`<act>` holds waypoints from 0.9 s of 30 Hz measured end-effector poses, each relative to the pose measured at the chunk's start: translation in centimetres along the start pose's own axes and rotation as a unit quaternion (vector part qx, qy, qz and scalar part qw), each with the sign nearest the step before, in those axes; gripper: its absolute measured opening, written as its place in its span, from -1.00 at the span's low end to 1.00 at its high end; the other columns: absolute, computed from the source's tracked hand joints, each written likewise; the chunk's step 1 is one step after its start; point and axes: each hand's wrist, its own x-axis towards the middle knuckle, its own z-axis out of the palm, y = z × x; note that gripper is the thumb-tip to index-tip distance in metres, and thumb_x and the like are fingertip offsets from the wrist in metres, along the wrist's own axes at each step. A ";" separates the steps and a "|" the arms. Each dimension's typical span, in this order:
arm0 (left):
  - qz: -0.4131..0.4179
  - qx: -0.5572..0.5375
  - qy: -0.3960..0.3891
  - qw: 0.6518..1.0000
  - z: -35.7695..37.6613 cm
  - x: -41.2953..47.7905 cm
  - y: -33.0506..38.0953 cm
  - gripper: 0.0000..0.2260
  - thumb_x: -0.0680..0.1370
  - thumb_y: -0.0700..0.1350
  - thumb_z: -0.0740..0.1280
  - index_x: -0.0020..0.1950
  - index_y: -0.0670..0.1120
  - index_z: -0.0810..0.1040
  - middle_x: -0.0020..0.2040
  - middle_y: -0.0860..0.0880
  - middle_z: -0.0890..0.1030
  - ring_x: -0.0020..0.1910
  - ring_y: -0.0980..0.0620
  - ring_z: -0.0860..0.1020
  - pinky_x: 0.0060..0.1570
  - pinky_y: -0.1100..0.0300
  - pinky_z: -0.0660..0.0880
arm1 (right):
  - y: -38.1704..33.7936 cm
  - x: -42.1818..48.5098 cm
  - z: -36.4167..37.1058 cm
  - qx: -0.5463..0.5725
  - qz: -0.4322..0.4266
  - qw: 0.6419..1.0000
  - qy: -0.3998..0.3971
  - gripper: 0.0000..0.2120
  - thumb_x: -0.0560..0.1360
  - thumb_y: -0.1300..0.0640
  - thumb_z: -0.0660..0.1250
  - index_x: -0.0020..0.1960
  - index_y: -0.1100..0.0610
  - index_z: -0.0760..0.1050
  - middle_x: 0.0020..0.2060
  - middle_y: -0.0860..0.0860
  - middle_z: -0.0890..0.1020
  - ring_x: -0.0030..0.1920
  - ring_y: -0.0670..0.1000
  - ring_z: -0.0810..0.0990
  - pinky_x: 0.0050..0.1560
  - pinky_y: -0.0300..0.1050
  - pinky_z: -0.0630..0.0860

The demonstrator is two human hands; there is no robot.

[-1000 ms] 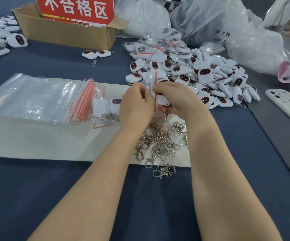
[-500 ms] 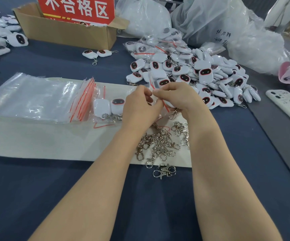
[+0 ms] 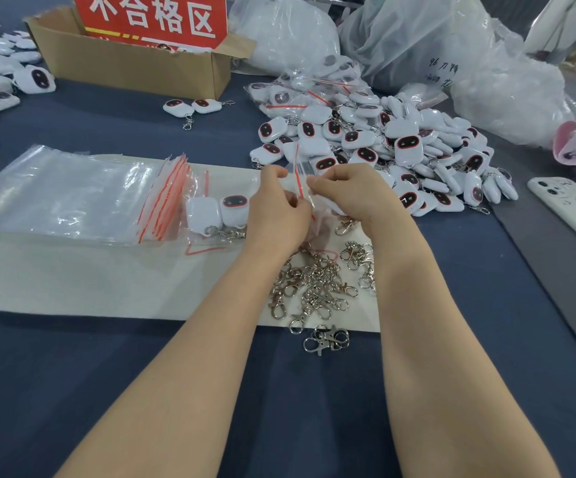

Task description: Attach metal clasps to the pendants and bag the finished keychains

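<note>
Pinching a clear zip bag (image 3: 300, 182) at its red-striped mouth, the left hand (image 3: 276, 210) and right hand (image 3: 348, 194) both have their fingers closed on it, above the far edge of the white mat (image 3: 73, 281). Loose metal clasps (image 3: 314, 288) lie on the mat's right end and empty bags (image 3: 73, 194) on its left. The pendant pile (image 3: 400, 146) sits beyond its far right corner.

The clasps (image 3: 314, 288) are bright polished metal. The pendants (image 3: 406, 150) are smooth, glossy white plastic with dark shiny panels. The bags (image 3: 66, 194) are thin clear glossy plastic film. The tabletop (image 3: 73, 391) carries matt dark-blue cloth. The box (image 3: 131, 67) is matt, rough-edged brown cardboard.
</note>
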 end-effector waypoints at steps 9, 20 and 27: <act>0.067 0.026 0.024 0.997 -0.5 -0.3 0.2 -0.67 0.50 -0.31 0.16 0.18 -0.02 0.50 -0.14 -0.17 0.58 -0.14 -0.15 0.59 -0.08 -0.07 0.54 | -0.6 -0.3 -0.6 -0.060 0.007 0.996 0.070 -0.70 0.55 0.02 0.29 -0.10 0.28 0.57 -0.41 0.07 0.39 -0.27 0.06 0.38 -0.20 -0.09 0.50; 0.052 0.058 0.015 0.997 0.3 -0.2 -0.4 -0.81 0.45 -0.06 0.38 -0.26 -0.06 0.41 -0.36 0.05 0.47 -0.44 0.13 0.41 -0.43 0.38 0.30 | -4.0 -0.8 2.0 0.127 -0.101 0.981 0.110 -0.76 0.51 0.26 0.27 0.15 0.08 0.47 0.03 -0.06 0.53 0.09 0.02 0.53 0.22 0.05 0.48; 0.029 0.069 0.016 0.997 0.3 0.2 -0.4 -0.73 0.44 -0.01 0.44 -0.05 -0.10 0.43 -0.04 -0.11 0.54 -0.17 -0.01 0.49 -0.15 0.18 0.40 | -2.2 -0.4 1.0 -0.069 -0.119 0.984 0.114 -0.72 0.49 0.21 0.33 0.17 0.17 0.39 -0.23 -0.07 0.44 -0.22 -0.08 0.41 -0.28 -0.22 0.25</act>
